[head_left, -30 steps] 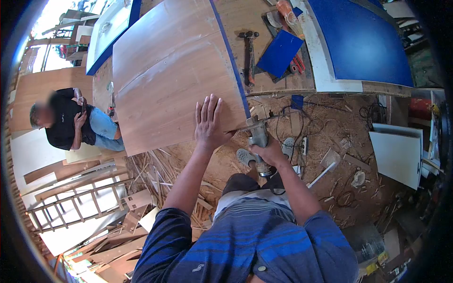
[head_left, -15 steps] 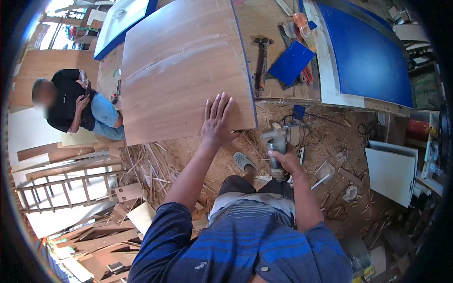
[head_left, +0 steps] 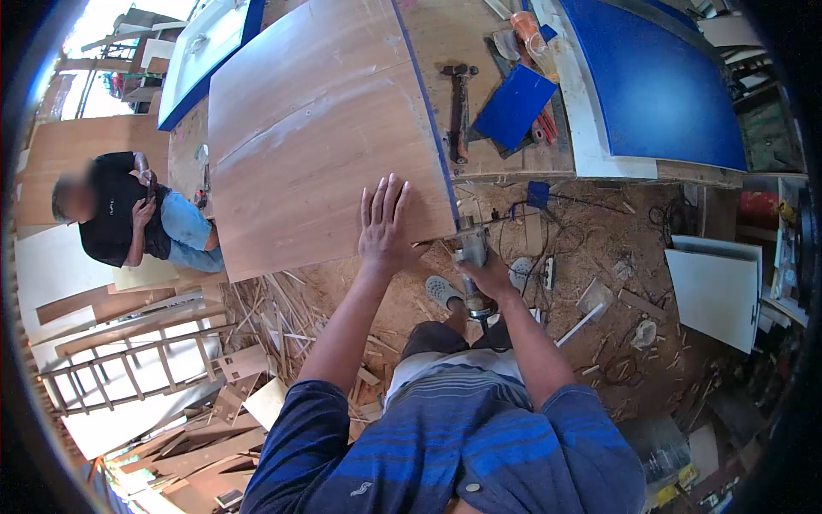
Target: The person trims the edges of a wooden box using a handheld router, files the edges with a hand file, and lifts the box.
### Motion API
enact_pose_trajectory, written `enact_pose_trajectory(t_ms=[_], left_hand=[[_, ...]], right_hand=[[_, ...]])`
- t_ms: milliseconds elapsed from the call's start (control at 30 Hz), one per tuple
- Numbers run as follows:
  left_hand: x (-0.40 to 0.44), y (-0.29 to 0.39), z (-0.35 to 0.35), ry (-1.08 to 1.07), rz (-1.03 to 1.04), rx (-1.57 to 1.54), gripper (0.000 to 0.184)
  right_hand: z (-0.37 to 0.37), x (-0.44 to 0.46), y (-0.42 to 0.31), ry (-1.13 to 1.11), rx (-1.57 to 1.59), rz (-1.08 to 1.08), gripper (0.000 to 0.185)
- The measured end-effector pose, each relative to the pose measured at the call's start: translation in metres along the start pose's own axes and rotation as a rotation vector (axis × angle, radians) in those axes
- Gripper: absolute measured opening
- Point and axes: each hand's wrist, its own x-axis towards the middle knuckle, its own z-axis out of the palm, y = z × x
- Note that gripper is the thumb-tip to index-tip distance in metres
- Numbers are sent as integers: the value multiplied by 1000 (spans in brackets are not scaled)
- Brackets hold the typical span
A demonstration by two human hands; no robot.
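My left hand (head_left: 384, 233) lies flat, fingers stretched out, on a large wood-grain panel (head_left: 317, 128) near its front right corner. The panel's right edge has a thin blue strip. My right hand (head_left: 491, 276) is wrapped round the body of a trim router (head_left: 473, 248), a grey cylindrical power tool. The router's head is beside the panel's front right corner; whether it touches the edge I cannot tell. A hammer (head_left: 460, 111) lies on the workbench to the right of the panel, with a small blue board (head_left: 515, 107) beyond it.
A large blue panel (head_left: 668, 86) rests at the right of the bench. White boards (head_left: 712, 291) lean at the right. Offcuts, sawdust and cords litter the floor (head_left: 599, 248). Another person (head_left: 120, 210) sits at the left, holding a small object.
My right hand has brought the trim router left and up to the panel's front corner. My left hand stays flat on the panel. The view has shifted slightly.
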Motion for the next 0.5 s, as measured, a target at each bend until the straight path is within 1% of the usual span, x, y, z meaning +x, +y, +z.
enact_pose_trajectory(t_ms=[133,233,333,433,500], left_hand=[[0,1,-3,-32,-6,3,127],[1,1,-3,-39,0,23,126],[2,0,0,17,13,2,127],[5,0,0,24,14,15,126],[5,0,1,22,10,6,125]], right_hand=[[-3,-6,-9,-24,19,-28,72],[1,-4,-5,15,4,-77,70],[-4,-10,-19,-46,71,6,73],[-3,0,-9,-75,79,18,76],[-9,-3,-13,-71,13,19,77]])
